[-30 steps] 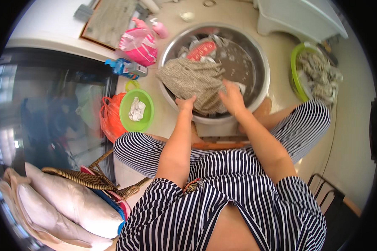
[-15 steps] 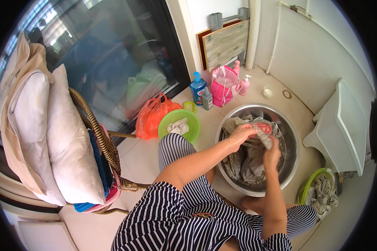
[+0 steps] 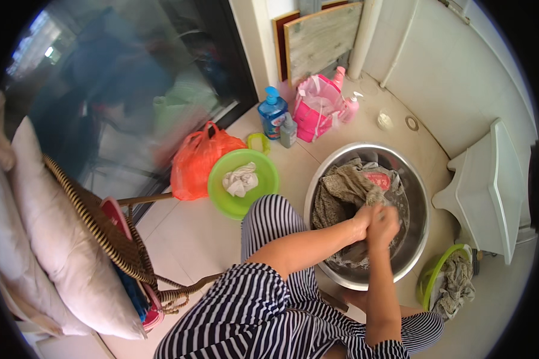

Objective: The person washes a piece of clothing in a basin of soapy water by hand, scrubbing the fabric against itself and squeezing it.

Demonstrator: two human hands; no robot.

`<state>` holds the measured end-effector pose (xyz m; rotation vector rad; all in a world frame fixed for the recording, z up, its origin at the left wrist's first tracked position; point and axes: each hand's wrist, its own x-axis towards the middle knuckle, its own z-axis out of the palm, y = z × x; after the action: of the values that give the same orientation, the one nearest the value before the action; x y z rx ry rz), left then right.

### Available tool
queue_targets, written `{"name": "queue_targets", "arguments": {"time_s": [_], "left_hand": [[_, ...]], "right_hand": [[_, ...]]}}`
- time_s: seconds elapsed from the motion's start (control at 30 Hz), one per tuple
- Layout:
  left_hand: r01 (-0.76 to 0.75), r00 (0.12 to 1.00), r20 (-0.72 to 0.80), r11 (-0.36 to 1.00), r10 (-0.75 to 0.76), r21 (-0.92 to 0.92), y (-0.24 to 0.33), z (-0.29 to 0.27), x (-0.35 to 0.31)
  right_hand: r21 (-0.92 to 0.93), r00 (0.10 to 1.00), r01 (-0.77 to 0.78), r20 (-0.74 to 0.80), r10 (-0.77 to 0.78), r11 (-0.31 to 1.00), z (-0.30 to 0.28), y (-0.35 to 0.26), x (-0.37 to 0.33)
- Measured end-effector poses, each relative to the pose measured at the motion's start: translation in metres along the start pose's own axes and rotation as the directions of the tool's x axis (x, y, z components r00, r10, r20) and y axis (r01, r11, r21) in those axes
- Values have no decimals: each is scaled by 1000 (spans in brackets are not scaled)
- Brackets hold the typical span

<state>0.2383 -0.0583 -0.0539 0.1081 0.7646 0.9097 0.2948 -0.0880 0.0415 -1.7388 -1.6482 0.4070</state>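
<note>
head view: my left hand (image 3: 362, 220) and right hand (image 3: 384, 226) are pressed together, both clenched on the grey cloth (image 3: 347, 188) inside the steel basin (image 3: 414, 254) on the floor. just left of the basin sits a green bowl (image 3: 224, 201) with a white rag (image 3: 241, 179) in it.

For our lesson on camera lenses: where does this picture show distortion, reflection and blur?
Head view: fisheye bends the wall edges and white cabinet toward a black rim; the dark glass door carries smeared, blurry reflections; daylight is soft and even, and both hands, left hand and right hand, look sharp over the metal basin.
</note>
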Motion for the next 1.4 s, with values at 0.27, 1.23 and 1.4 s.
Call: {"name": "queue_targets", "arguments": {"time_s": [0.27, 1.23, 1.4], "left_hand": [[405, 710, 697, 868, -101, -287, 52, -13, -10], [166, 947, 316, 938, -65, -305, 74, -5, -5], [126, 985, 135, 985, -110, -117, 27, 28, -19]], "right_hand": [[-14, 980, 198, 19, -198, 980, 25, -24, -18], [31, 974, 93, 205, -97, 995, 19, -35, -27], [54, 852, -520, -39, 522, 853, 8, 40, 50]]}}
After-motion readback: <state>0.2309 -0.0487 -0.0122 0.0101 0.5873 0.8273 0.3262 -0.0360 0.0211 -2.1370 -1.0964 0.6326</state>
